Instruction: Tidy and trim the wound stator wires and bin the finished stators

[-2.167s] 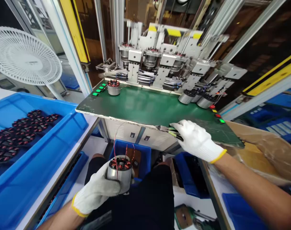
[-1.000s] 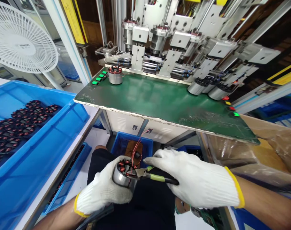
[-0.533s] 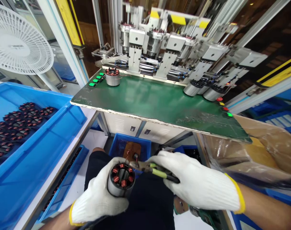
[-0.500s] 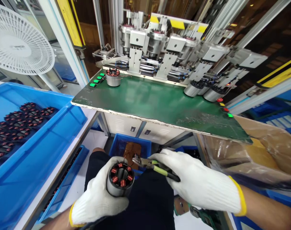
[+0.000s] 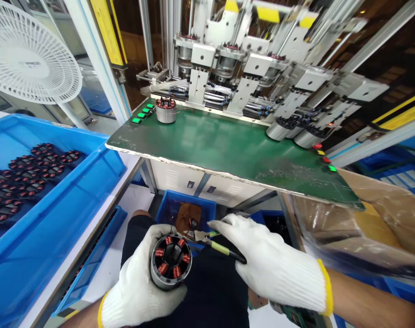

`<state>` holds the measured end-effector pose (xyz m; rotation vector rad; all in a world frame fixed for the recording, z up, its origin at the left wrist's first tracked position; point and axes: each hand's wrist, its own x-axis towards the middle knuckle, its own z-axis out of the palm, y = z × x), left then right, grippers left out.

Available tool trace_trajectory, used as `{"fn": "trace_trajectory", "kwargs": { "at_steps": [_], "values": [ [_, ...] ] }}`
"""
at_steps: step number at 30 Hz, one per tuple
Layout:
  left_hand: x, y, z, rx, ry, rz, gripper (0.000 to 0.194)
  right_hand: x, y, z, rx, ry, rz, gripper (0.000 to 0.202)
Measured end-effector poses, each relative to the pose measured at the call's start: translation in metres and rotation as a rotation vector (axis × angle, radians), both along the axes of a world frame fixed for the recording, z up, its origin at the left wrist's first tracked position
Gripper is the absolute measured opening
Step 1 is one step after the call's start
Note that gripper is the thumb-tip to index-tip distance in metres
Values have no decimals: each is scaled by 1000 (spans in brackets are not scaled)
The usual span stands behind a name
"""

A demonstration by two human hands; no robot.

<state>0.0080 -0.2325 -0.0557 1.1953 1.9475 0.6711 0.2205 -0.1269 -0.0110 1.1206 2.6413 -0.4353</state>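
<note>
Low in the middle of the head view, my left hand [image 5: 140,278], in a white glove, is wrapped round a motor stator [image 5: 171,260]. The stator is a metal cylinder with copper windings and a black inside, its open end tilted up toward me. My right hand [image 5: 268,259], also gloved, grips pliers [image 5: 221,246] with green and black handles. The pliers' jaws point left, close to the stator's upper right rim; whether they pinch a wire I cannot tell. Under the jaws, a blue bin [image 5: 207,208] holds a brown piece and a small dark part.
A green worktop [image 5: 207,141] lies ahead, with one stator [image 5: 166,111] at its left and a machine [image 5: 227,68] behind. At left, a large blue crate [image 5: 98,168] holds several wound cores, near a white fan [image 5: 29,59]. A plastic-lined carton [image 5: 381,218] stands right.
The pliers have moved slightly left and down, nearer the stator. The stator has turned in my left hand, its open end facing me more. In the machine, the striped upper part has risen.
</note>
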Motion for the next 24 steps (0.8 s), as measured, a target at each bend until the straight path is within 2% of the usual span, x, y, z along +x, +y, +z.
{"fn": "trace_trajectory", "kwargs": {
  "at_steps": [6,11,12,15,17,24],
  "values": [
    [-2,2,2,-9,43,-8,68,0,3,-8,-13,47,18,62],
    [-4,4,-2,24,51,-25,68,1,13,-9,-302,122,-51,49],
    [-5,5,-2,23,52,-27,68,0,13,-9,-297,135,-52,51],
    [-6,7,-3,34,33,-53,65,-3,10,-9,-80,125,-47,68],
    [-7,8,-2,50,16,-76,63,-6,7,-10,5,92,-26,75],
    [-7,6,-1,83,-11,-109,59,-14,6,-8,26,94,46,78]
  ]
}}
